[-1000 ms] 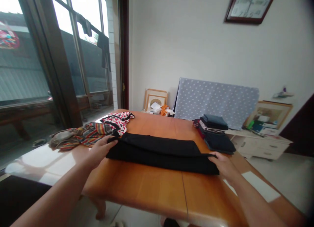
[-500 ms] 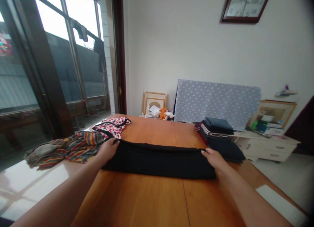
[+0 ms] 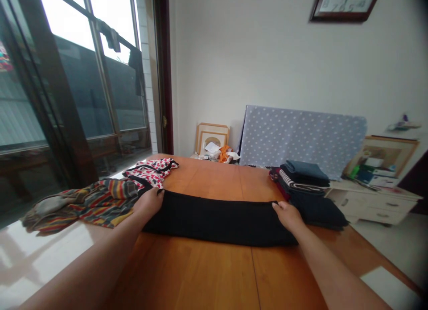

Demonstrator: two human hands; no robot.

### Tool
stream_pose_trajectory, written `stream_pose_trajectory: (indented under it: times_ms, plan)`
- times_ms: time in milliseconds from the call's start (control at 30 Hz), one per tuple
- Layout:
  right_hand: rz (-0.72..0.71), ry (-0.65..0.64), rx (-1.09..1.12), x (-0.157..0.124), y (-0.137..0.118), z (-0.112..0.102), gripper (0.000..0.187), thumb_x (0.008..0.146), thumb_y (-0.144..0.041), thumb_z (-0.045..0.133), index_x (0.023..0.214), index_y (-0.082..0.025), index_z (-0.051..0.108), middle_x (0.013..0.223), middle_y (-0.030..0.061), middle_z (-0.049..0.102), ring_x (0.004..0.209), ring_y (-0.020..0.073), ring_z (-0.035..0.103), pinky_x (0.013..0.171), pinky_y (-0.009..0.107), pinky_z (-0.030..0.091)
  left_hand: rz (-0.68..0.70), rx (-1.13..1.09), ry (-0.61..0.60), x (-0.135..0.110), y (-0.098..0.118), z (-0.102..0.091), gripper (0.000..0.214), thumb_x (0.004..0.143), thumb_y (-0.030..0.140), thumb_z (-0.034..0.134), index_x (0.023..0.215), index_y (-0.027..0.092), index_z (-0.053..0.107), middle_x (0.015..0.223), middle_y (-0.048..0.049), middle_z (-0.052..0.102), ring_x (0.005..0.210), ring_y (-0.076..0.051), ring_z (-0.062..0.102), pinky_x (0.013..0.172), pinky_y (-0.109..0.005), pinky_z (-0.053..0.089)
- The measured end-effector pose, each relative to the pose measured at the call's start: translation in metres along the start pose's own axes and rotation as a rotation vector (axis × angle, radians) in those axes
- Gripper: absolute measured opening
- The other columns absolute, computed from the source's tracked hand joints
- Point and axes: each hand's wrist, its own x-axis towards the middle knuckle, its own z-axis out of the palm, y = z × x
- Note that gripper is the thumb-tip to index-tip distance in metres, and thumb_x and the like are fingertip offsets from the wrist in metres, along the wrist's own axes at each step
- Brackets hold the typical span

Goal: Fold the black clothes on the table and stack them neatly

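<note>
A folded black garment (image 3: 217, 218) forms a long flat strip across the wooden table (image 3: 207, 274); its exact kind does not show. My left hand (image 3: 150, 204) pinches its far left corner, thumb on top. At the far right corner, my right hand (image 3: 287, 213) grips the cloth between thumb and fingers. The far edge is drawn nearly straight between both hands. Beside my left hand lie a striped multicolored garment (image 3: 100, 198) and a white garment with a red print (image 3: 155, 171), both loosely crumpled.
Right of the black cloth stands a stack of folded clothes (image 3: 304, 180). Behind the table are a grey dotted cloth (image 3: 301, 136), a white cabinet (image 3: 377, 205) and framed pictures (image 3: 214, 134). A glass sliding door (image 3: 90, 87) is at left, and a white sheet (image 3: 389, 285) lies at right.
Both hands keep hold of the black garment, and its far edge looks a little straighter. The camera view has shifted slightly, with the clock and the clothes stack appearing further right.
</note>
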Motion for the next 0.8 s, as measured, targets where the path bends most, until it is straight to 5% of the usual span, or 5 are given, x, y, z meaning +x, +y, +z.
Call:
stream_pose_trajectory:
  times_ms: [200,433,600,800]
  plan:
    - [0.01,0.034,0.017,0.0,0.004,-0.003,0.04,0.095,-0.051,0.042,0.075,-0.023,0.064,0.073,0.0073,0.07,0.074,0.0223,0.065,0.065,0.03,0.04,-0.06,-0.029,0.068,0.002,-0.001,0.002,0.045,0.092,0.055,0.037,0.103,0.023,0.067,0.108,-0.018,0.074,0.098,-0.036,0.07,0.077,-0.041,0.05]
    - [0.019,-0.008,-0.1,0.005,0.001,-0.003,0.041,0.094,-0.049,0.044,0.074,-0.022,0.068,0.077,0.0096,0.072,0.074,0.0228,0.065,0.065,0.03,0.039,-0.054,0.037,-0.045,0.004,0.011,-0.005,0.043,0.09,0.055,0.044,0.102,0.02,0.067,0.114,-0.0195,0.071,0.101,-0.036,0.068,0.08,-0.041,0.05]
    - [0.033,-0.042,-0.12,0.007,0.0,-0.002,0.042,0.093,-0.05,0.046,0.078,-0.02,0.073,0.084,0.0127,0.074,0.078,0.026,0.068,0.068,0.032,0.042,0.164,0.127,0.134,-0.021,0.029,-0.016,0.044,0.095,0.043,0.038,0.122,0.019,0.062,0.129,-0.019,0.062,0.115,-0.036,0.061,0.091,-0.044,0.047]
    - [0.09,0.022,0.145,-0.002,-0.004,-0.018,0.041,0.09,-0.047,0.052,0.092,-0.016,0.077,0.089,0.0143,0.076,0.088,0.0277,0.07,0.077,0.032,0.047,0.45,0.077,-0.067,-0.052,0.031,0.002,0.053,0.098,0.054,0.035,0.13,0.022,0.063,0.138,-0.0147,0.06,0.122,-0.032,0.059,0.103,-0.042,0.041]
